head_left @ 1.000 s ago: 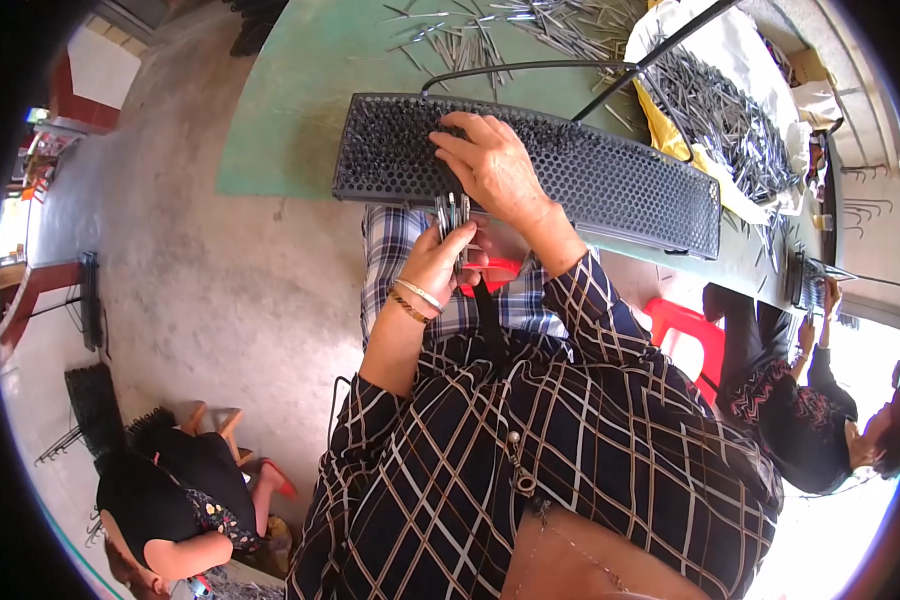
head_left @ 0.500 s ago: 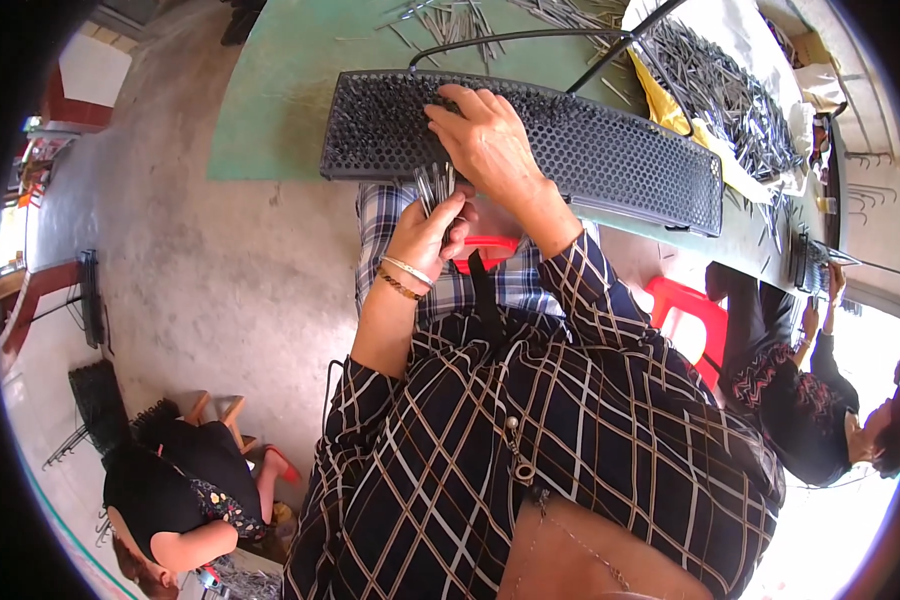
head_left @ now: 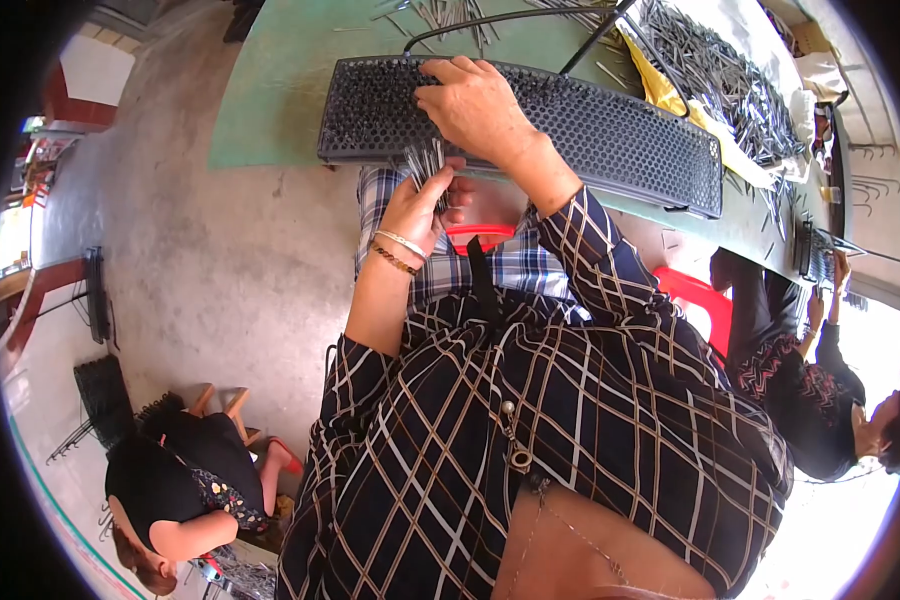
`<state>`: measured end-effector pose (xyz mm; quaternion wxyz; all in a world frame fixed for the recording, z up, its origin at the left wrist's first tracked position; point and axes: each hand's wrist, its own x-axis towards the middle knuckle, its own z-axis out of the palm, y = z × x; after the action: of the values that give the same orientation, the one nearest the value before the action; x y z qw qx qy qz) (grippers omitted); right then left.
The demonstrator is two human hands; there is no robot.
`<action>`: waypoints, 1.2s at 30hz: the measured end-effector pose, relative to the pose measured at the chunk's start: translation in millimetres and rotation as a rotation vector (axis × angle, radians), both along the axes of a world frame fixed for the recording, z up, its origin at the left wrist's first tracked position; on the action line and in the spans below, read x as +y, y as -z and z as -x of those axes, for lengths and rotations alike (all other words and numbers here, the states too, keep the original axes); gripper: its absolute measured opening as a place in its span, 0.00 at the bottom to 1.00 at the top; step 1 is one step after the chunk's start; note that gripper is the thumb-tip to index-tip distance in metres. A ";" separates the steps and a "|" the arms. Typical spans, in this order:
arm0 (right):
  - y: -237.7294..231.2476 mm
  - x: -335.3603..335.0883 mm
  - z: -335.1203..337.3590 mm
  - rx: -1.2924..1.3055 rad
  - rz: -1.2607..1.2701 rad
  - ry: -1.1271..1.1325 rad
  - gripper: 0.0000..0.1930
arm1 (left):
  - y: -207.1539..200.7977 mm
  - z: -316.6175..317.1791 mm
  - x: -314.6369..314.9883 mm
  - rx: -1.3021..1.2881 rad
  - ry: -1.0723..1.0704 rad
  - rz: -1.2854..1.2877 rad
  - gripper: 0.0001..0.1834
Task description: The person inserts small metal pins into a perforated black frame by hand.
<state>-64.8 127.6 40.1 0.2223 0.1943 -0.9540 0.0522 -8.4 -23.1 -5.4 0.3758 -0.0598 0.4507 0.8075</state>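
A long black perforated tray (head_left: pixel 610 125) lies along the near edge of a green table (head_left: pixel 270 90). My right hand (head_left: pixel 475 105) rests on its top surface near the left half, fingers curled down on the holes; whether a pin is pinched there is hidden. Just below the tray's front edge, my left hand (head_left: pixel 420 205) is shut on a bundle of thin metal pins (head_left: pixel 425 160) that stick up out of the fist. Two bangles sit on that wrist.
A heap of loose metal pins (head_left: pixel 715 70) on yellow cloth lies beyond the tray at the right. Another person (head_left: pixel 810 370) sits to my right with a second tray. A third person (head_left: pixel 185 480) crouches on the concrete floor at lower left. Red stools stand under us.
The view has shifted so the tray sits lower left in frame. My right hand has slid slightly left along the tray; my left hand still holds the pins below it.
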 end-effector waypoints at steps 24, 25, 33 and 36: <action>6.3 6.1 6.4 -0.105 -0.049 -0.115 0.09 | 4.0 -2.2 0.1 -0.070 0.028 0.034 0.16; 8.3 6.3 3.6 -0.070 0.056 -0.103 0.09 | 5.3 -2.3 0.0 -0.068 0.028 0.036 0.16; -12.0 12.4 -50.3 -0.491 0.869 0.050 0.13 | 2.4 -2.4 -0.1 0.065 0.006 -0.077 0.14; -5.6 14.9 -59.4 -0.661 1.034 0.085 0.12 | -0.6 -5.8 4.1 0.052 0.040 -0.080 0.15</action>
<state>-5.5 142.5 45.7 -0.0179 -0.0031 -0.8306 0.5566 -2.6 -19.0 -4.8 0.3819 -0.0147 0.4288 0.8186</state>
